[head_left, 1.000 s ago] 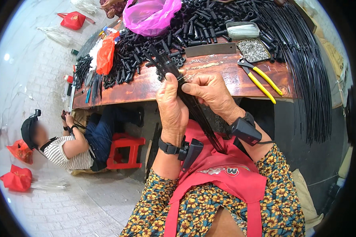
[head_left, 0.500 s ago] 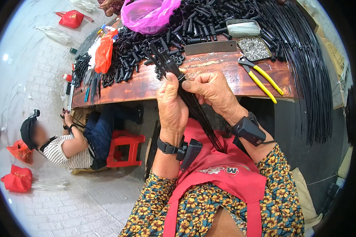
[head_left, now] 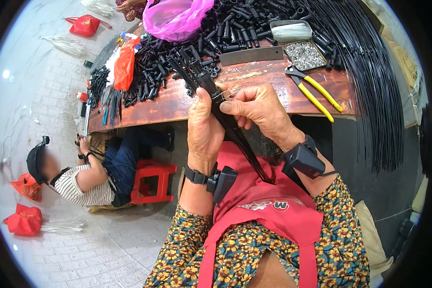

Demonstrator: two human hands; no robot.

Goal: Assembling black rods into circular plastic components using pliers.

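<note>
In front of my chest, my left hand [head_left: 204,126] is wrapped round a bundle of thin black rods [head_left: 240,141]. The bundle slants down to the right, its lower end against my red apron [head_left: 269,194]. At its upper end, thicker black pieces spread beside a black cylindrical collar [head_left: 206,81]. My right hand [head_left: 264,113] is closed in a pinch just right of the collar, thumb and forefinger on a thin pale wire [head_left: 228,94] that runs round the bundle. The fingertips partly hide the wire's end.
Black tubular parts [head_left: 177,60] are heaped on the wooden table [head_left: 165,105]. Yellow-handled pliers [head_left: 317,96], a flat metal bar [head_left: 251,55], a tray of small metal pieces [head_left: 305,56] and long black rods [head_left: 374,96] lie rightward. A co-worker [head_left: 84,180] sits at left.
Both hands and the bundle have shifted slightly left in the picture. The pale wire beside the right fingertips shows more plainly now. Both grips stay closed.
</note>
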